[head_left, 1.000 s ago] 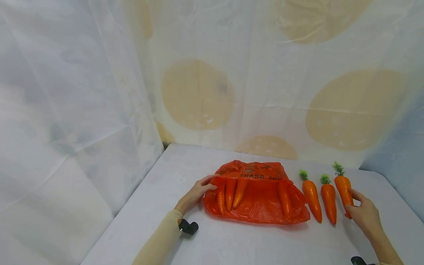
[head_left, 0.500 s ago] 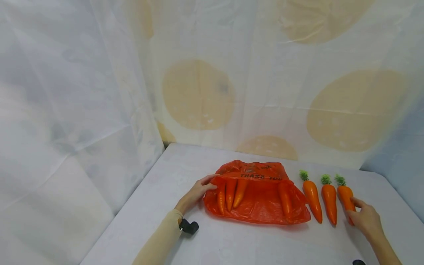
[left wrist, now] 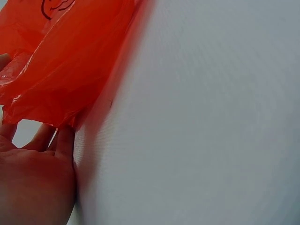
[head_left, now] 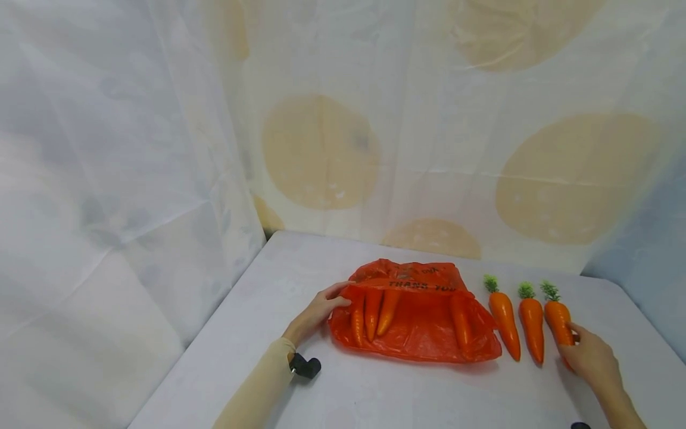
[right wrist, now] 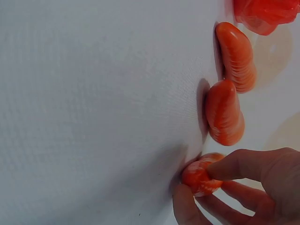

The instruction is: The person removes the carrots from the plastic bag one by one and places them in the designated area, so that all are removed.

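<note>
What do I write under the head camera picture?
Left hand holds the red bag; right hand grips the rightmost carrot.

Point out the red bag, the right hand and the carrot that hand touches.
Red bag (head_left: 422, 332), head view: bare middle of its wall.
Right hand (head_left: 593, 358), head view: back of the hand.
Carrot (head_left: 558, 318), head view: its orange body.

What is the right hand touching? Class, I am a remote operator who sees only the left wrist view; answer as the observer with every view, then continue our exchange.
Observer: The right hand has its thumb and fingers on an orange carrot.
Operator: Does anything show in the mouth of the red bag?
Observer: Yes, four carrots: three toward its left, one toward its right.
Operator: What lies between bag and touched carrot?
Observer: Two loose carrots, side by side.
</note>
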Tool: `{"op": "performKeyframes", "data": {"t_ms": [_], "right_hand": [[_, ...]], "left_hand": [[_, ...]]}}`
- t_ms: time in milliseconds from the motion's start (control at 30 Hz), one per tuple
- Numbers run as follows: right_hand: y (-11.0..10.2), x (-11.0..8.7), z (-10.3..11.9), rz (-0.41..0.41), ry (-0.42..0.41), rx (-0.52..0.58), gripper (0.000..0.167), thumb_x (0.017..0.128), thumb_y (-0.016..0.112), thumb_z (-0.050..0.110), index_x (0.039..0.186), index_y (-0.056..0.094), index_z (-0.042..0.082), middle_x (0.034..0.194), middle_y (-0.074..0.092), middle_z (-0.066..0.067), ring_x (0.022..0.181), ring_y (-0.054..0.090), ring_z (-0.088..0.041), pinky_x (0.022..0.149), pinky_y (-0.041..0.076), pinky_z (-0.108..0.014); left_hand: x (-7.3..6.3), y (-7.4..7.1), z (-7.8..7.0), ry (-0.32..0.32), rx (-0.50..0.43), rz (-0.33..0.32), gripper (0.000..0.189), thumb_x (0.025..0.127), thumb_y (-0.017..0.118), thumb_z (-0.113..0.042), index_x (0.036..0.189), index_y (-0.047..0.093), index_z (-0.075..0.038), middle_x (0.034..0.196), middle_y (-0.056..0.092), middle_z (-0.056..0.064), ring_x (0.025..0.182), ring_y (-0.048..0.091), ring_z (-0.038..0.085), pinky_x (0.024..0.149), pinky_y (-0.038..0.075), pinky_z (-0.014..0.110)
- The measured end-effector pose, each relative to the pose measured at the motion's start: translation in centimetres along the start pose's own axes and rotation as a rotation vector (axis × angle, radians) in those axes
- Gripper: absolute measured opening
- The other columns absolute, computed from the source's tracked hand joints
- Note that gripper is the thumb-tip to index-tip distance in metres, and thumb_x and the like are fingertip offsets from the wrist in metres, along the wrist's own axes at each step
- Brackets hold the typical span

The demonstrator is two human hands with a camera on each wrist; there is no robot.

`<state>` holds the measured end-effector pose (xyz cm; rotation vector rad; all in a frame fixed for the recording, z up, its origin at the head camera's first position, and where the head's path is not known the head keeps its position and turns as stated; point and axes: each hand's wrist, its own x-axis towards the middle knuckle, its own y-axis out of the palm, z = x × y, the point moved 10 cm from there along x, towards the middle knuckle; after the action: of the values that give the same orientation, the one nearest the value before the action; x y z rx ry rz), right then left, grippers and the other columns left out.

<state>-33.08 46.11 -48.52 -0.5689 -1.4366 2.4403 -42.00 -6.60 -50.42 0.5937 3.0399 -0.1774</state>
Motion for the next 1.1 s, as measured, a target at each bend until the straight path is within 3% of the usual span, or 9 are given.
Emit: {"op": "performKeyframes", "data": {"t_ms": [533,733,967,1100], "right_hand": [[0.1,-0.7,-0.9,0.005,0.103,0.069,0.069,0.093,0.057,0.010,0.148,0.021,-0.011,0.133,0.031,-0.042,0.112,0.045,-0.052,0.089,0.051,-0.055],[-0.8,-0.8,-0.6,-0.028,0.063,0.078,0.071,0.091,0.059,0.010,0.148,0.022,-0.011,0.136,0.030,-0.041,0.114,0.043,-0.055,0.085,0.054,-0.054],[-1.2,-1.7,1.5,-0.064,-0.014,0.103,0.069,0.092,0.059,0.010,0.147,0.024,-0.013,0.134,0.033,-0.042,0.113,0.041,-0.055,0.076,0.057,-0.050],[-1.7,-2.4,3.3,-0.105,-0.045,0.105,0.066,0.093,0.058,0.011,0.145,0.028,-0.014,0.135,0.033,-0.042,0.118,0.039,-0.056,0.090,0.051,-0.058]], "left_hand": [[0.0,0.1,0.1,0.002,-0.013,0.014,0.047,0.096,0.060,-0.027,0.142,0.053,-0.027,0.143,0.053,0.001,0.130,0.048,0.023,0.112,0.039,0.046],[-0.1,0.1,-0.1,0.008,-0.015,0.017,0.046,0.096,0.060,-0.027,0.142,0.053,-0.028,0.143,0.053,0.000,0.129,0.049,0.022,0.112,0.039,0.046],[0.0,0.0,0.1,0.008,-0.010,0.011,0.047,0.096,0.060,-0.027,0.142,0.053,-0.027,0.142,0.054,0.001,0.129,0.049,0.022,0.112,0.039,0.046],[0.1,0.1,0.2,0.005,-0.012,0.012,0.047,0.095,0.061,-0.027,0.142,0.053,-0.027,0.142,0.054,0.001,0.129,0.050,0.022,0.111,0.040,0.046]]}}
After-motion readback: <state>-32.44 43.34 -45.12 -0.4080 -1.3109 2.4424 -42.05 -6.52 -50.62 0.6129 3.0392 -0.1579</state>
